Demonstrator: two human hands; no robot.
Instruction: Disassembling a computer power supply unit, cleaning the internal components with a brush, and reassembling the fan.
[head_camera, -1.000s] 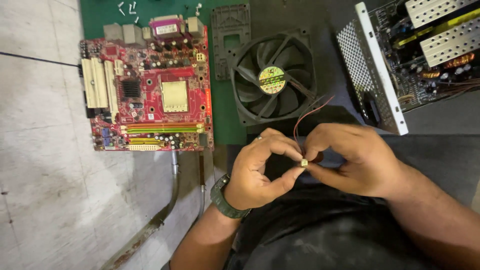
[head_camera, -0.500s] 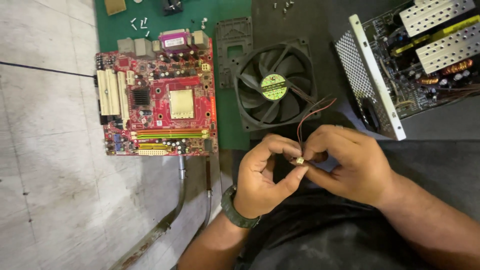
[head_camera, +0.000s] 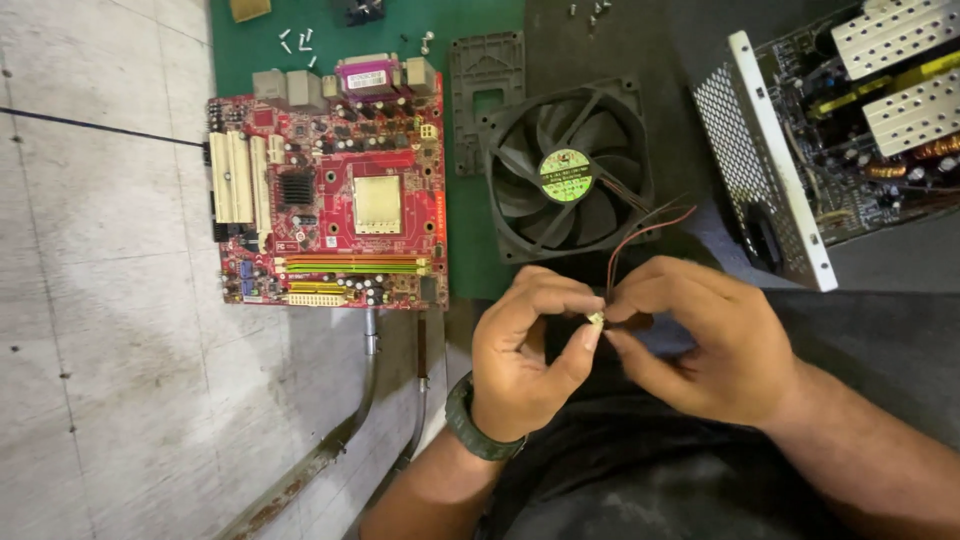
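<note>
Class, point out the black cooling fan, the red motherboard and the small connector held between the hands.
cooling fan (head_camera: 566, 175), head view, green hub label.
red motherboard (head_camera: 330, 190), head view, board surface.
small connector (head_camera: 595, 319), head view, pale plug body.

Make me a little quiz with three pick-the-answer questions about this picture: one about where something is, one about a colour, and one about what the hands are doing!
1. Where does the black fan lie?
A. On top of the circuit board
B. Between the circuit board and the open metal box
C. In the person's lap

2. What colour is the big circuit board?
A. Red
B. Blue
C. Yellow

3. What are the left hand and the right hand doing?
A. Resting flat on the floor
B. Lifting the fan
C. Pinching a small pale plug on the fan's wires together

Answers:
1. B, the fan sits right of the board and left of the open metal box.
2. A, its surface is plainly red.
3. C, fingers of both hands meet at the plug, with the thin red and black wires running up towards the fan.
</note>
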